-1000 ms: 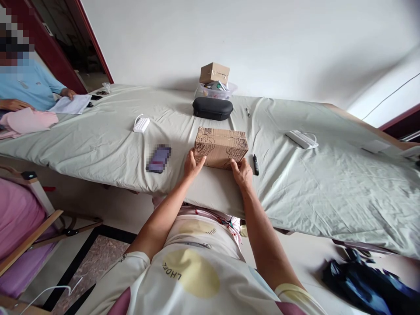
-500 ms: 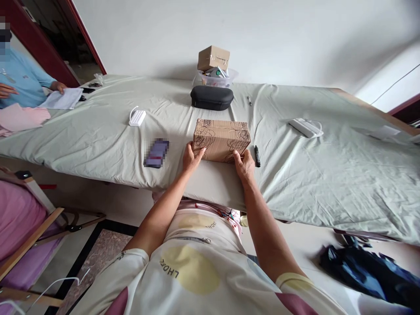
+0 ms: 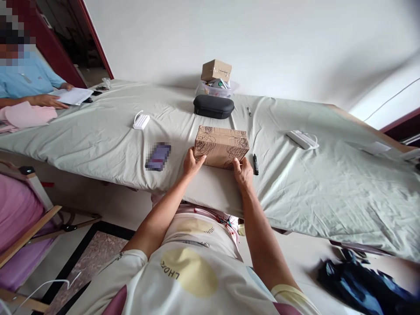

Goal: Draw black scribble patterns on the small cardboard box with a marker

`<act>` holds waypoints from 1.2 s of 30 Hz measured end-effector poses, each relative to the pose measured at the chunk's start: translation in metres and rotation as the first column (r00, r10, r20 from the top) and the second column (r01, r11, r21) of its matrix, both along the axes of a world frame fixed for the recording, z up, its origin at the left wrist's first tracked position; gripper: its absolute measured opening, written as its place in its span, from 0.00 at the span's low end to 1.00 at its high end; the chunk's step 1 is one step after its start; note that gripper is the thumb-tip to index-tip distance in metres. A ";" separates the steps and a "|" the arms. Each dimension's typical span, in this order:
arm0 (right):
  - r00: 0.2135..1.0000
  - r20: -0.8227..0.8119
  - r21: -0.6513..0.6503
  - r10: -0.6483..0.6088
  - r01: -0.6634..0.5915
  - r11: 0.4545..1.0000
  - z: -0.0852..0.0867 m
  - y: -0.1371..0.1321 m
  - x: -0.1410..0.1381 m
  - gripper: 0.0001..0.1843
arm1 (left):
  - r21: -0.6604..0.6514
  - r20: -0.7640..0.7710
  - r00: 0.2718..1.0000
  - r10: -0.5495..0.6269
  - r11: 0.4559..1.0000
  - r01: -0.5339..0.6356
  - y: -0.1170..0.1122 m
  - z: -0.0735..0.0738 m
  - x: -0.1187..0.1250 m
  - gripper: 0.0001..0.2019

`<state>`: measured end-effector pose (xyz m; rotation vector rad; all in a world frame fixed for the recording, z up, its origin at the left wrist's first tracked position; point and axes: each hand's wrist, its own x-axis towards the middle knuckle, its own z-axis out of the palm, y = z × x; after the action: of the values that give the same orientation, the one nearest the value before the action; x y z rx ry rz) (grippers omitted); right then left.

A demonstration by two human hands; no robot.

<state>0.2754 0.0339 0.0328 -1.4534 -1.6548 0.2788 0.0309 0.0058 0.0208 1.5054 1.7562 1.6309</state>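
Observation:
A brown cardboard box (image 3: pixel 221 148) with black scribbled swirls near its corners is on the cloth-covered table (image 3: pixel 328 183) in front of me. My left hand (image 3: pixel 193 163) grips its near left corner, thumb on the front face and fingers hidden behind the side. At the near right corner, my right hand (image 3: pixel 243 172) holds the box the same way. Just right of that hand lies a black marker (image 3: pixel 256 164). A phone (image 3: pixel 159 156) with a blurred screen lies to the left of the box.
Behind the box sit a black zip case (image 3: pixel 214 106) and a clear plastic tub (image 3: pixel 218 90) with a smaller carton (image 3: pixel 216 70) on top. White power banks (image 3: pixel 141 122) lie left and right. A person in a blue shirt (image 3: pixel 36 74) handles papers (image 3: pixel 74 95) at far left.
The view has tilted slightly, so the table appears lower. Both my hands keep their hold on the box. The other person's near hand has moved toward the papers.

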 end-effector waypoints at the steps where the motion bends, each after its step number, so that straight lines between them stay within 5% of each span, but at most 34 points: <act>1: 1.000 0.006 -0.003 0.000 0.000 1.000 0.001 0.000 0.001 0.37 | -0.001 0.004 1.000 0.004 1.000 -0.004 0.000 0.000 0.000 0.29; 12: 0.993 -0.076 -0.006 -0.090 0.089 0.996 0.008 -0.008 -0.005 0.43 | 0.110 -0.012 0.999 0.032 0.993 -0.031 -0.001 -0.002 -0.001 0.27; 17: 0.994 0.065 -0.162 -0.089 0.098 0.982 0.006 -0.008 -0.004 0.36 | 0.069 -0.045 0.994 0.100 0.993 -0.096 0.000 -0.003 -0.001 0.25; 22: 0.994 0.105 -0.179 -0.024 0.042 0.983 0.001 -0.004 -0.003 0.26 | 0.039 -0.078 0.994 0.079 0.996 -0.076 0.002 -0.003 -0.002 0.24; 27: 0.993 -0.113 0.074 0.039 -0.031 0.997 0.005 -0.003 -0.004 0.26 | 0.159 0.048 0.997 0.062 0.985 -0.069 0.000 0.003 -0.003 0.27; 31: 0.957 -0.276 0.334 0.093 0.005 0.943 0.014 -0.008 -0.004 0.31 | 0.246 0.067 0.997 0.041 0.968 -0.057 -0.008 0.009 -0.001 0.29; 36: 0.948 -0.293 0.325 0.124 -0.023 0.945 0.016 -0.013 -0.005 0.28 | 0.285 0.028 0.998 0.053 0.957 -0.059 -0.012 0.010 0.000 0.30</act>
<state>0.2702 0.0213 0.0493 -1.0463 -1.4231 0.2538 0.0304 -0.0064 0.0305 1.5636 1.6201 1.9924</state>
